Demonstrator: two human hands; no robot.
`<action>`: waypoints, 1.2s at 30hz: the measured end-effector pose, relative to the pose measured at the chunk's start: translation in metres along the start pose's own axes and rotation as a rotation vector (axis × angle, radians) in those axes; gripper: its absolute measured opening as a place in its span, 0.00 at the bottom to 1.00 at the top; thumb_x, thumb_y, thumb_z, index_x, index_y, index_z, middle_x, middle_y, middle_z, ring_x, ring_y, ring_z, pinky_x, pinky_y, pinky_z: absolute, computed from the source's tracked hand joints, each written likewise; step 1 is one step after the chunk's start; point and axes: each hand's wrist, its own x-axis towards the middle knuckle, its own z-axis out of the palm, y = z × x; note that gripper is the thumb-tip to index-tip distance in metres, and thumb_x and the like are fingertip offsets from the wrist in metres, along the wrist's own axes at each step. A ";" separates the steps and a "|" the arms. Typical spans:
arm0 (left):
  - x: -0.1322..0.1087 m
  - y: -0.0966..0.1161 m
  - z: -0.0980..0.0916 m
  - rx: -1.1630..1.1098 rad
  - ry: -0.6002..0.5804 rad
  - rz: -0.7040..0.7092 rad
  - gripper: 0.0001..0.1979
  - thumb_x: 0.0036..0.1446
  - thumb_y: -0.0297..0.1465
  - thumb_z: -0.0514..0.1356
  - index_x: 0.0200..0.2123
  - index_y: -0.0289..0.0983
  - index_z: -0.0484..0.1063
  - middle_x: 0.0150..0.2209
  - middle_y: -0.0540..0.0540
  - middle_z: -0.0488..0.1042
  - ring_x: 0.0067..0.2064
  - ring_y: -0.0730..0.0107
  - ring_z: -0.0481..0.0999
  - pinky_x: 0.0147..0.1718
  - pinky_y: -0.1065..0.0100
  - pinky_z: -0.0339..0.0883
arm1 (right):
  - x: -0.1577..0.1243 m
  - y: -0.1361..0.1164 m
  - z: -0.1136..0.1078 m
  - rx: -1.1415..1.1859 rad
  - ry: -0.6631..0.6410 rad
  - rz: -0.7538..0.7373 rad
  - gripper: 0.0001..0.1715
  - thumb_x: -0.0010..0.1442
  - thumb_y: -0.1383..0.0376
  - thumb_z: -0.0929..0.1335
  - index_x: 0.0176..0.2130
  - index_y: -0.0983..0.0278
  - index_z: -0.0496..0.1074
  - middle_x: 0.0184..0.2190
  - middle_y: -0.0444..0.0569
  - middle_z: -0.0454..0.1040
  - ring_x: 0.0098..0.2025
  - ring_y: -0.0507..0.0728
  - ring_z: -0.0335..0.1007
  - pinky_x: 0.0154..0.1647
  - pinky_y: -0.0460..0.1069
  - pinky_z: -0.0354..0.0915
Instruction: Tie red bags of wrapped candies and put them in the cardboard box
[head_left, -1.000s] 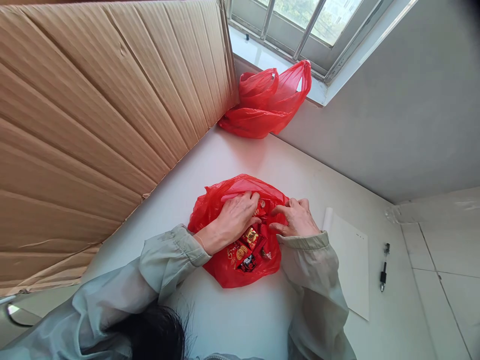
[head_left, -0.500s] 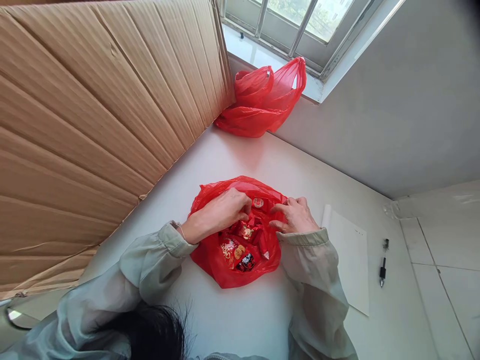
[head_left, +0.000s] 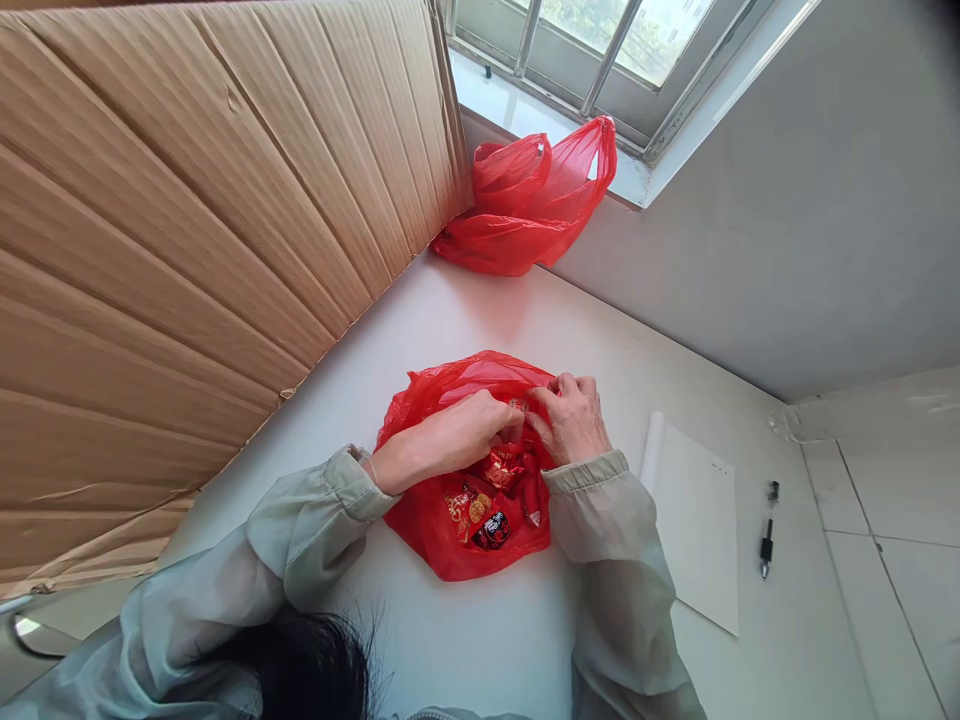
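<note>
On the white table lies a red plastic bag (head_left: 442, 545) with its mouth spread, holding several candies in shiny red wrappers (head_left: 504, 466) and one black-and-red packet (head_left: 493, 530). My left hand (head_left: 476, 425) reaches over the bag's left rim, its fingers curled down among the wrapped candies. What those fingertips pinch is hidden. At the right rim my right hand (head_left: 574, 420) has its fingers bent around the bag's edge, its thumb and index finger pointing in toward my left hand.
A large cardboard sheet or box side (head_left: 247, 270) stands along the left. Another red plastic bag (head_left: 517, 215) sits in the back corner below the barred window. Right of my arm lie a white paper pad (head_left: 694, 525) and a black pen (head_left: 766, 540).
Both hands have come closer together over the bag. My left hand has shifted right, and my right hand has moved left, drawing the bag's right rim inward.
</note>
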 end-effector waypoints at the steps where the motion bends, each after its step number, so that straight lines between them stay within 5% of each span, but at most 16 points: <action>1: -0.001 -0.001 -0.002 0.014 0.011 0.009 0.12 0.52 0.17 0.49 0.30 0.36 0.68 0.25 0.52 0.70 0.27 0.73 0.65 0.28 0.69 0.56 | 0.001 -0.001 0.002 -0.020 -0.014 0.003 0.10 0.59 0.62 0.68 0.41 0.61 0.77 0.40 0.54 0.66 0.43 0.62 0.51 0.48 0.57 0.57; 9: -0.012 -0.020 -0.016 0.141 0.156 -0.066 0.19 0.54 0.16 0.45 0.43 0.34 0.68 0.42 0.43 0.73 0.45 0.61 0.71 0.45 0.62 0.62 | 0.004 -0.004 0.003 -0.074 -0.081 -0.045 0.10 0.55 0.65 0.70 0.40 0.62 0.73 0.41 0.53 0.68 0.44 0.62 0.53 0.48 0.58 0.56; 14: -0.011 -0.017 -0.018 0.177 0.146 -0.061 0.24 0.53 0.14 0.45 0.49 0.35 0.66 0.50 0.41 0.71 0.52 0.61 0.70 0.50 0.60 0.63 | 0.005 -0.005 -0.002 -0.031 -0.102 -0.056 0.14 0.50 0.68 0.70 0.39 0.63 0.68 0.41 0.52 0.68 0.44 0.62 0.56 0.48 0.57 0.56; 20: -0.013 -0.016 -0.016 0.193 0.102 -0.028 0.21 0.55 0.16 0.45 0.48 0.35 0.68 0.50 0.43 0.72 0.52 0.62 0.70 0.53 0.63 0.62 | 0.007 0.000 -0.003 0.031 -0.171 -0.093 0.07 0.54 0.70 0.67 0.36 0.61 0.68 0.40 0.49 0.72 0.44 0.61 0.58 0.47 0.56 0.55; 26: -0.011 -0.018 -0.008 0.226 0.064 -0.041 0.20 0.58 0.18 0.45 0.51 0.35 0.65 0.50 0.41 0.69 0.52 0.63 0.69 0.51 0.61 0.63 | 0.007 0.004 0.000 0.051 -0.189 -0.119 0.27 0.53 0.72 0.68 0.51 0.55 0.69 0.43 0.51 0.71 0.44 0.62 0.58 0.46 0.57 0.57; 36: -0.015 -0.013 -0.010 0.295 0.014 -0.036 0.12 0.57 0.17 0.49 0.37 0.33 0.68 0.43 0.42 0.70 0.47 0.62 0.68 0.47 0.62 0.63 | 0.007 0.019 -0.004 0.282 -0.035 -0.247 0.11 0.53 0.69 0.70 0.39 0.60 0.77 0.42 0.52 0.72 0.46 0.60 0.63 0.50 0.55 0.63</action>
